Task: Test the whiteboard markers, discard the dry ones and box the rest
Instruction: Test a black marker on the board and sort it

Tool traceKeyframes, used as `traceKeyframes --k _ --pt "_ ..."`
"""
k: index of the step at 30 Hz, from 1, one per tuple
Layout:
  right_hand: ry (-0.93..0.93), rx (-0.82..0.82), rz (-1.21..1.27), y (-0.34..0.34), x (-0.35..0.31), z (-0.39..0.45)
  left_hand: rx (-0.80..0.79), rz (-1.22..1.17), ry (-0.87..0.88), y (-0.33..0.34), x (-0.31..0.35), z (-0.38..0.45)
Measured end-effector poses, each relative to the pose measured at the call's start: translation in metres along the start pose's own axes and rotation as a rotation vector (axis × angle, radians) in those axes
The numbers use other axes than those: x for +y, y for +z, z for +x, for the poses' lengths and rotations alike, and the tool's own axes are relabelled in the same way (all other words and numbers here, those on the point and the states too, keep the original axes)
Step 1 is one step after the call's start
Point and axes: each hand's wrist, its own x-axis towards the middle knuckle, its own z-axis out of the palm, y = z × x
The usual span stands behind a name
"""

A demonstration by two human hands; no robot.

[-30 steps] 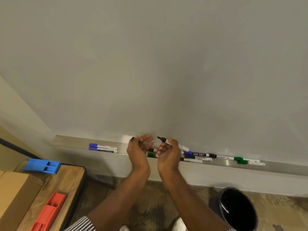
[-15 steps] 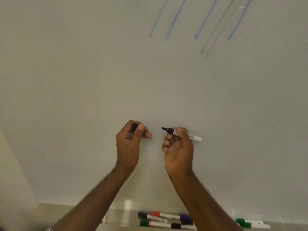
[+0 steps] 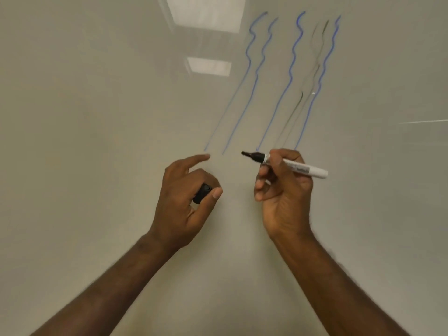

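My right hand point(image 3: 282, 190) grips an uncapped black whiteboard marker point(image 3: 303, 169), white barrel, black tip pointing left just below the lower ends of the drawn lines. My left hand point(image 3: 186, 200) holds the black cap point(image 3: 202, 192) between thumb and curled fingers, with the index finger stretched out toward the whiteboard point(image 3: 97, 117). Both hands are raised in front of the board, about a hand's width apart. The marker tip looks close to the board; whether it touches I cannot tell.
Several wavy blue lines point(image 3: 252, 88) and a faint grey-black line point(image 3: 297, 105) run down the upper right of the board. Ceiling light reflections point(image 3: 208, 65) show at the top. The tray, the other markers and the bin are out of view.
My view tilted up from the marker tray to the upper board. Both hands rose with it, moved apart, and my left index finger straightened out.
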Motion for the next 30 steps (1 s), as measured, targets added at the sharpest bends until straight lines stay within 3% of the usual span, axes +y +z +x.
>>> traceKeyframes --k 6,13,18,30 --pt "-0.225 -0.053 -0.169 0.018 -0.046 0.071 -0.006 0.236 0.279 -0.021 -0.03 0.088" --pt "-0.53 -0.043 -0.465 0.036 -0.089 0.152 0.039 0.43 0.261 -0.043 -0.055 0.195" --pt "-0.82 -0.035 -0.827 0.044 -0.103 0.192 0.066 0.339 0.157 -0.045 -0.063 0.24" --pt "-0.867 0.038 -0.917 0.038 -0.099 0.228 0.058 0.483 0.209 -0.029 -0.089 0.247"
